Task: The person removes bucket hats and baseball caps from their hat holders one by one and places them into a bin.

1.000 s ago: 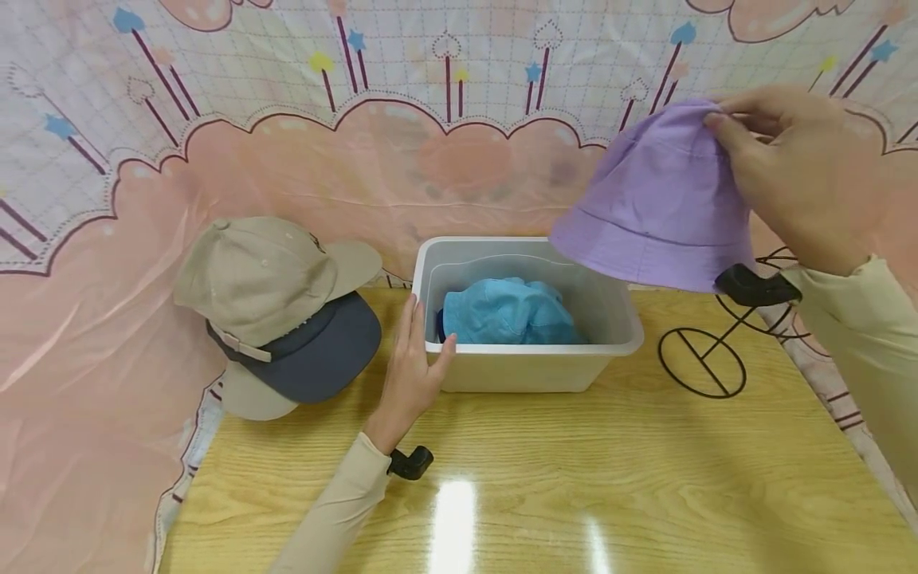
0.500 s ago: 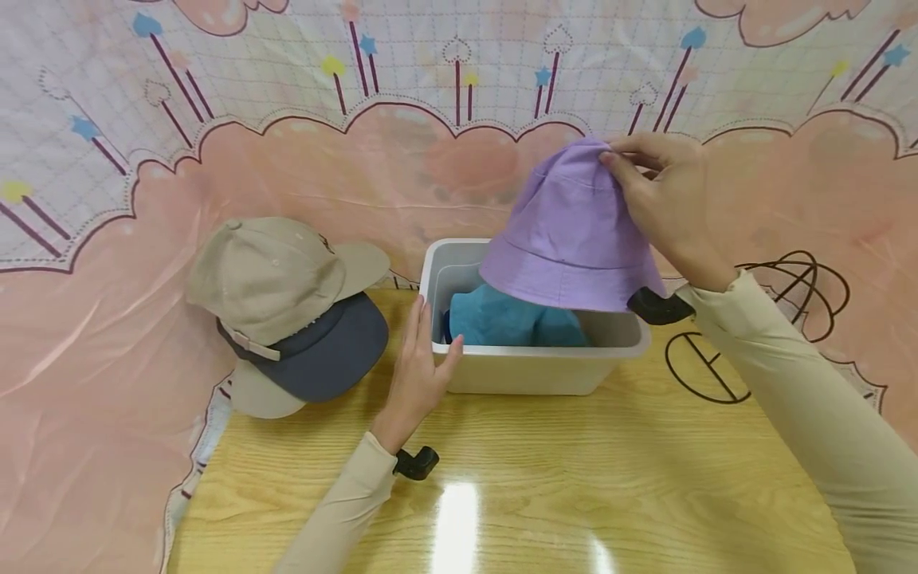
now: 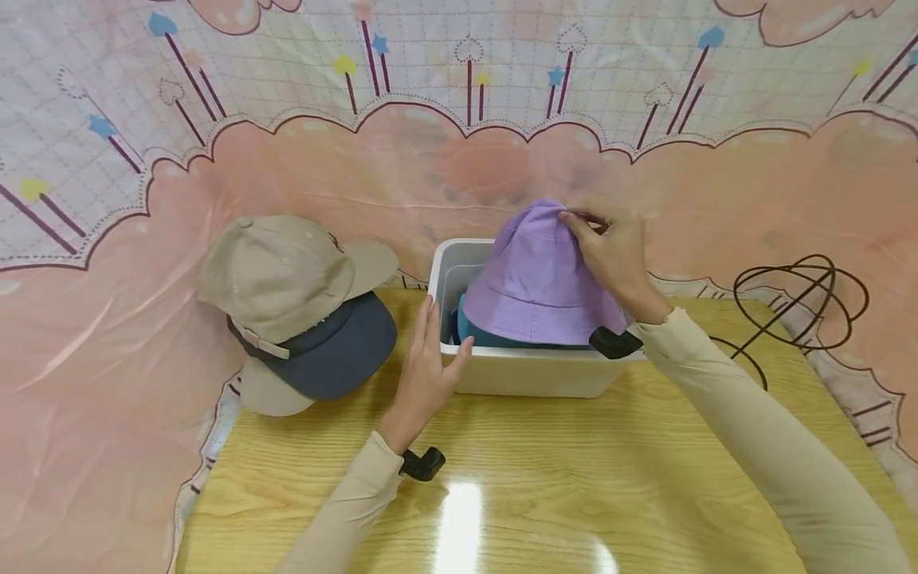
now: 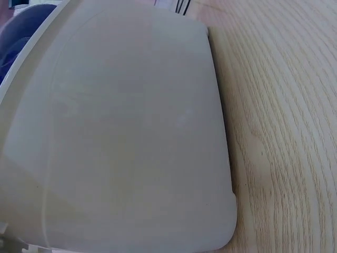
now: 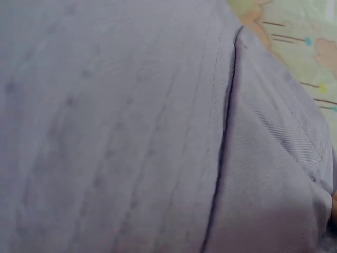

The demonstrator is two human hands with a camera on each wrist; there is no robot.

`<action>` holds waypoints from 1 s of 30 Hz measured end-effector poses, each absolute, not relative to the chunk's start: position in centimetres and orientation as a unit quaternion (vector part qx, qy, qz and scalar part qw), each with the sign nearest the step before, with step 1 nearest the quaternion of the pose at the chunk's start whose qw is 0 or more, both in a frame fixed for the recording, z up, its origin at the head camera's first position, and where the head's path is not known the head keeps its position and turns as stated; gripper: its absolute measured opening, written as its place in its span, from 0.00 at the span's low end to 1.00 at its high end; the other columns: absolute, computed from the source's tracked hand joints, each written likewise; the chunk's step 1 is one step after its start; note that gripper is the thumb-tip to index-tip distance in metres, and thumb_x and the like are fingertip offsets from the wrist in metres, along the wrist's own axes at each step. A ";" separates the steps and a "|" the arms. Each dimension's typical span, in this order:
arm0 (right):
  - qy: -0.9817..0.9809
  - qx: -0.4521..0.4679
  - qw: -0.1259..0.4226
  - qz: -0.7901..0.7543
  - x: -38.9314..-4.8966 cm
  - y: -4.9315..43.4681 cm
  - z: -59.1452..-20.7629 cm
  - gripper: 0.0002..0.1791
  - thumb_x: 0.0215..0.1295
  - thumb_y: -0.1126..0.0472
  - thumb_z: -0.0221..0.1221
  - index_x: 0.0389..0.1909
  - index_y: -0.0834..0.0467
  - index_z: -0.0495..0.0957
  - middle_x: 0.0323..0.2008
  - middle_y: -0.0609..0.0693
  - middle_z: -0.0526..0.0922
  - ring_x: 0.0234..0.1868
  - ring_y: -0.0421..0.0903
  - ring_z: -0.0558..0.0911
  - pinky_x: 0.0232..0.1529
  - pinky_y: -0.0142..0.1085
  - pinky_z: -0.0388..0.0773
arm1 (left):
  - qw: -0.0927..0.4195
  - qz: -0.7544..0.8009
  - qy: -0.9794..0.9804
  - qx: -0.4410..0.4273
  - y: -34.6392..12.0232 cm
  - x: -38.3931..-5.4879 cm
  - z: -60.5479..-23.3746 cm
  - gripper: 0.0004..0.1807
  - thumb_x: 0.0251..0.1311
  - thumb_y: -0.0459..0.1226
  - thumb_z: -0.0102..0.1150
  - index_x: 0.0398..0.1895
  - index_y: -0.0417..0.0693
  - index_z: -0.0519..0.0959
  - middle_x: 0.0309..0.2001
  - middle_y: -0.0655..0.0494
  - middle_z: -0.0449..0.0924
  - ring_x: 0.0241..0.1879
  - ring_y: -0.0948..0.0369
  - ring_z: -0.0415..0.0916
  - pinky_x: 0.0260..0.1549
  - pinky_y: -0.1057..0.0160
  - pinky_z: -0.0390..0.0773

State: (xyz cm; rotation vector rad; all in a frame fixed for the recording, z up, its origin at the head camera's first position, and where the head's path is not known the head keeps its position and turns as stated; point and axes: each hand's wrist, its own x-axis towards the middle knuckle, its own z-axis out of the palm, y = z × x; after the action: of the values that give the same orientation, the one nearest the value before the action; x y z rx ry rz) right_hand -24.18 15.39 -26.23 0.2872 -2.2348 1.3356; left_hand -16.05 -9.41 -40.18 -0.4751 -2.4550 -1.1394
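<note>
My right hand point(image 3: 613, 251) pinches a purple bucket hat point(image 3: 541, 275) by its crown. The hat hangs brim down over a pale plastic bin point(image 3: 531, 373), its brim overlapping the bin's opening in the head view. Beneath it, part of a light blue hat point(image 3: 495, 339) shows inside the bin. Stitched purple fabric of the bucket hat point(image 5: 131, 132) fills most of the right wrist view. My left hand point(image 3: 425, 375) rests with extended fingers against the bin's left front corner. The left wrist view shows the bin's outer wall point(image 4: 126, 126) close up.
A beige baseball cap point(image 3: 280, 275) lies stacked on a navy-brimmed cap point(image 3: 340, 351) left of the bin, with another pale brim below. A black wire stand point(image 3: 796, 303) lies at the right on the wooden table point(image 3: 545, 478). A patterned cloth point(image 3: 323, 171) hangs behind.
My right hand has carried the purple bucket hat left and down, from right of the bin to over its opening. My left hand has stayed at the bin's corner.
</note>
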 end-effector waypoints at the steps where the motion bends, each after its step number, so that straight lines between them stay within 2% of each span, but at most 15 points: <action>1: -0.830 0.110 0.254 0.484 -24.1 15.5 -26.6 0.09 0.59 0.63 0.65 0.37 0.63 0.86 0.36 0.56 0.86 0.36 0.36 0.83 0.37 0.23 0.75 | 0.197 -0.408 -0.875 -0.171 -9.4 -16.1 -40.2 0.42 0.66 0.52 0.49 0.70 0.29 0.52 0.73 0.40 0.45 0.70 0.50 0.47 0.62 0.48 0.59; 5: -0.850 0.139 0.230 0.453 -23.8 16.1 -27.9 0.07 0.60 0.66 0.63 0.36 0.66 0.85 0.36 0.57 0.86 0.37 0.45 0.83 0.37 0.22 0.74 | 0.201 -0.412 -0.872 -0.171 -9.3 -16.1 -40.4 0.41 0.66 0.51 0.49 0.69 0.28 0.53 0.73 0.40 0.45 0.71 0.50 0.46 0.62 0.47 0.59; 11: -0.868 0.167 0.189 0.427 -23.4 17.1 -28.5 0.05 0.57 0.74 0.62 0.33 0.68 0.84 0.36 0.59 0.85 0.37 0.51 0.83 0.37 0.23 0.75 | 0.200 -0.414 -0.871 -0.174 -9.3 -16.1 -40.5 0.41 0.66 0.51 0.49 0.69 0.27 0.53 0.73 0.41 0.44 0.71 0.50 0.45 0.62 0.47 0.59; 16: -0.899 0.170 0.144 0.378 -23.6 17.5 -28.3 0.03 0.53 0.77 0.62 0.28 0.68 0.82 0.31 0.61 0.85 0.34 0.56 0.84 0.35 0.37 0.80 | 0.205 -0.414 -0.870 -0.173 -9.4 -16.1 -40.5 0.41 0.66 0.50 0.50 0.69 0.27 0.53 0.73 0.41 0.45 0.70 0.50 0.48 0.61 0.48 0.60; 20: -0.903 0.165 0.147 0.368 -24.6 17.4 -27.9 0.04 0.53 0.77 0.60 0.26 0.68 0.81 0.30 0.61 0.84 0.34 0.56 0.83 0.37 0.44 0.79 | 0.203 -0.413 -0.871 -0.172 -9.6 -16.1 -40.4 0.41 0.66 0.50 0.50 0.69 0.28 0.53 0.73 0.41 0.45 0.70 0.50 0.50 0.61 0.48 0.61; 22: -0.903 0.154 0.158 0.370 -25.1 17.2 -27.7 0.05 0.53 0.77 0.59 0.26 0.68 0.82 0.31 0.61 0.84 0.34 0.56 0.83 0.36 0.41 0.78 | 0.200 -0.413 -0.872 -0.171 -9.6 -16.1 -40.4 0.41 0.66 0.50 0.51 0.70 0.28 0.52 0.73 0.41 0.45 0.70 0.50 0.50 0.61 0.47 0.61; 27: -0.893 0.110 0.207 0.384 -25.7 16.6 -27.5 0.07 0.53 0.76 0.57 0.28 0.67 0.84 0.31 0.61 0.85 0.33 0.50 0.82 0.32 0.26 0.70 | 0.198 -0.414 -0.872 -0.168 -9.5 -16.1 -40.5 0.41 0.66 0.51 0.50 0.70 0.29 0.53 0.73 0.42 0.45 0.70 0.51 0.50 0.61 0.48 0.61; 30: -0.880 0.118 0.228 0.399 -25.4 16.6 -27.8 0.07 0.53 0.78 0.57 0.28 0.69 0.83 0.31 0.62 0.84 0.34 0.51 0.82 0.35 0.24 0.71 | 0.199 -0.411 -0.874 -0.168 -9.4 -16.1 -40.5 0.41 0.66 0.52 0.49 0.70 0.29 0.53 0.73 0.42 0.45 0.70 0.51 0.50 0.61 0.48 0.60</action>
State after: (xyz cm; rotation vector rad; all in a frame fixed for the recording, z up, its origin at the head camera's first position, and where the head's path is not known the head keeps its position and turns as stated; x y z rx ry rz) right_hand -25.36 16.64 -27.82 0.3257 -2.4249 1.0981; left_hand -16.09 -9.41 -40.46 -0.4691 -2.4439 -1.1496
